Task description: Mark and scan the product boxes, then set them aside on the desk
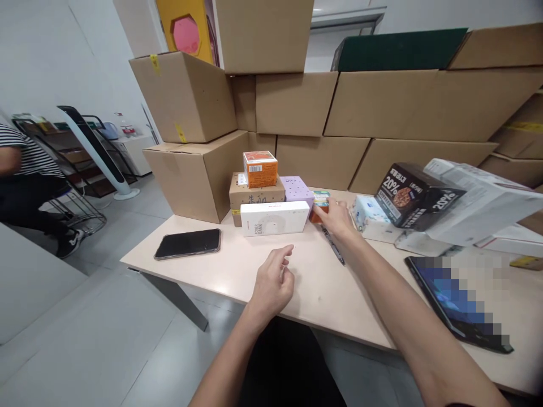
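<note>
Orange small box (316, 216) sits beside lilac box (296, 189), right hand (337, 219) at it, can't tell if gripped, left hand (274, 282) empty, fingers half-curled; looks like grasping step, next move probably needs firm pinch.

A black smartphone (188, 244) lies at eight o'clock, a tablet (444, 295) at four; a tower fan (97, 151) stands between nine and ten, a cardboard carton (263, 37) at twelve.
</note>
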`<state>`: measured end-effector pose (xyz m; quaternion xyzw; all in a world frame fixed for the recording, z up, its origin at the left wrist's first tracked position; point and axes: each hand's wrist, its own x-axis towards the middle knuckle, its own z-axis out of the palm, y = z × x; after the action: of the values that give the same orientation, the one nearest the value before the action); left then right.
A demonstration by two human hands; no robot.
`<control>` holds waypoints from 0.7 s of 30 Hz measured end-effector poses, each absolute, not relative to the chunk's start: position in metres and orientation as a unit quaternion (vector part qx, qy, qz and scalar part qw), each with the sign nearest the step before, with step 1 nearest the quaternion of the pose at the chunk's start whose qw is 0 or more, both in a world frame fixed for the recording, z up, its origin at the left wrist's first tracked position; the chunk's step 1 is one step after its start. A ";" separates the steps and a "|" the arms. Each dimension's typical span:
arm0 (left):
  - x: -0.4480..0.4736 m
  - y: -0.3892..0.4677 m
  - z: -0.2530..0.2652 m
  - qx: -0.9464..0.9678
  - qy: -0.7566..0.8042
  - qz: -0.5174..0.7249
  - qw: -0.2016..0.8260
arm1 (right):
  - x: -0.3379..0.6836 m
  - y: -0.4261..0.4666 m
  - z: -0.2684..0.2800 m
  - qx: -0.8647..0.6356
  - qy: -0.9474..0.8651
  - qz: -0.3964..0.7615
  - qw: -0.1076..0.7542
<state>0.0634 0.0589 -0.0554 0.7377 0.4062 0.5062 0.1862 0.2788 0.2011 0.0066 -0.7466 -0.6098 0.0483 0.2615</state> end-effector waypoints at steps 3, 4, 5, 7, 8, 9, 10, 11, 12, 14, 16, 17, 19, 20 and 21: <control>0.063 0.058 -0.054 0.735 0.409 0.505 0.191 | 0.285 0.196 0.013 -0.724 -0.634 0.033 0.271; 0.063 0.058 -0.054 0.735 0.408 0.505 0.193 | 0.291 0.192 0.020 -0.719 -0.637 0.020 0.277; 0.062 0.058 -0.053 0.736 0.407 0.506 0.194 | 0.299 0.185 0.029 -0.717 -0.636 -0.003 0.286; 0.062 0.059 -0.052 0.737 0.404 0.506 0.193 | 0.319 0.169 0.050 -0.717 -0.615 -0.089 0.316; 0.062 0.059 -0.052 0.738 0.404 0.505 0.193 | 0.330 0.160 0.061 -0.718 -0.590 -0.153 0.336; 0.062 0.059 -0.052 0.738 0.404 0.504 0.194 | 0.341 0.151 0.070 -0.721 -0.560 -0.209 0.350; 0.062 0.059 -0.051 0.739 0.405 0.502 0.196 | 0.352 0.144 0.077 -0.725 -0.530 -0.255 0.359; 0.063 0.059 -0.051 0.738 0.407 0.500 0.197 | 0.363 0.138 0.082 -0.734 -0.505 -0.280 0.359; 0.063 0.059 -0.051 0.738 0.409 0.498 0.199 | 0.373 0.133 0.085 -0.747 -0.488 -0.283 0.351; 0.063 0.059 -0.051 0.738 0.412 0.497 0.197 | 0.387 0.131 0.086 -0.777 -0.473 -0.260 0.323; 0.064 0.059 -0.051 0.740 0.411 0.497 0.191 | 0.393 0.133 0.081 -0.796 -0.465 -0.243 0.302; 0.064 0.059 -0.051 0.741 0.411 0.497 0.188 | 0.394 0.135 0.078 -0.799 -0.462 -0.241 0.299; 0.064 0.059 -0.051 0.740 0.413 0.497 0.184 | 0.389 0.137 0.073 -0.793 -0.467 -0.245 0.306; 0.064 0.060 -0.052 0.739 0.416 0.497 0.184 | 0.386 0.135 0.071 -0.784 -0.475 -0.249 0.314; 0.064 0.060 -0.052 0.737 0.419 0.497 0.184 | 0.382 0.132 0.070 -0.771 -0.485 -0.254 0.324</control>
<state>0.0640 0.0597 -0.0517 0.7373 0.4189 0.4971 0.1840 0.3822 0.1319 0.0703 -0.7715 -0.4848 -0.2540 0.3244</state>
